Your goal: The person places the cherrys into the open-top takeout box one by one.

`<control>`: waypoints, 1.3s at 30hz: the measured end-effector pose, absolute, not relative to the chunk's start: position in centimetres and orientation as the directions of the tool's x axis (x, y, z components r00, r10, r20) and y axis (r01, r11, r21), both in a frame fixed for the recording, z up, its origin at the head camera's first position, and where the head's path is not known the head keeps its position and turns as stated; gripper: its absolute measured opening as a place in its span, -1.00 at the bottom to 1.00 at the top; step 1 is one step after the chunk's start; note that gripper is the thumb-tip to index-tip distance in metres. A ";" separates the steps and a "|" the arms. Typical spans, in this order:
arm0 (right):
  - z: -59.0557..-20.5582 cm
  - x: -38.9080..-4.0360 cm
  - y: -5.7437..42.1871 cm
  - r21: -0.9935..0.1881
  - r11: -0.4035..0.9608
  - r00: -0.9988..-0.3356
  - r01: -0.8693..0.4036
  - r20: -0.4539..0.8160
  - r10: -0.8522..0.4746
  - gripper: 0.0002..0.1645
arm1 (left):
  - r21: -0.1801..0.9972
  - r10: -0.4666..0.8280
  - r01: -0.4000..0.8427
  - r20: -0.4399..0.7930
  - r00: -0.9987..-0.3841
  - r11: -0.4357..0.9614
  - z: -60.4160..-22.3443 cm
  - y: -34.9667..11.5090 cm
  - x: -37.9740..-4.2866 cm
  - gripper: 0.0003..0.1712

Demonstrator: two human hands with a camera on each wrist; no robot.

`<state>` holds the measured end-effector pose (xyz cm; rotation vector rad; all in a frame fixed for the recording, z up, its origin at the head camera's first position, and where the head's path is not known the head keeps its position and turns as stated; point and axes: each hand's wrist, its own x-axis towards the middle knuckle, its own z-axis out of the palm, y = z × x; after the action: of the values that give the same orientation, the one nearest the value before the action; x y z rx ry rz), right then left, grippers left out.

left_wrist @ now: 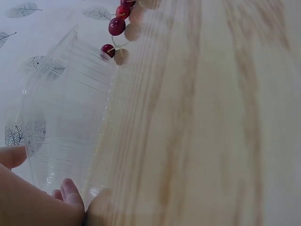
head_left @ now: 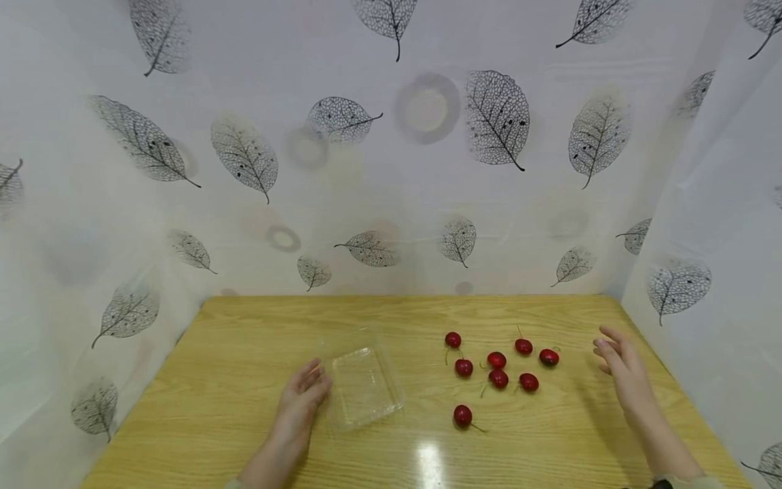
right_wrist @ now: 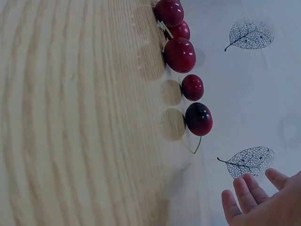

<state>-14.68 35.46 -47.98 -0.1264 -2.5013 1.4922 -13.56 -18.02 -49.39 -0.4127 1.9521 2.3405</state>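
A clear plastic box (head_left: 366, 387) stands on the table left of the middle. My left hand (head_left: 299, 401) is at its left side, fingers loosely bent and seemingly touching the wall; no grip round the rim shows. In the left wrist view, the thumb and fingertips (left_wrist: 70, 192) appear at the near end of the plastic box (left_wrist: 70, 108). Several dark red cherries with stems lie to the right of the box, among them a lone front cherry (head_left: 462, 416). Right of them, my right hand (head_left: 629, 377) hovers with relaxed fingers, holding nothing. The closest to it is the rightmost cherry (head_left: 548, 357).
The wooden table (head_left: 244, 339) has a white sheet with a leaf print (head_left: 415, 183) behind it and on both sides. Most cherries are grouped loosely, a few nearly touching. A bright light reflection (head_left: 430, 462) shows on the front of the table.
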 end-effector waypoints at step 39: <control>-50.4 -15.9 36.4 -0.985 0.036 -0.984 0.167 -0.165 0.067 -0.62 | 0.943 -0.040 -0.229 -0.245 -0.969 -0.242 -49.7 -15.5 -16.4 -0.37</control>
<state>-15.95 36.39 -50.39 -0.2619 -2.3122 2.2178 -16.44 -15.55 -49.65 -0.3313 1.8541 2.3613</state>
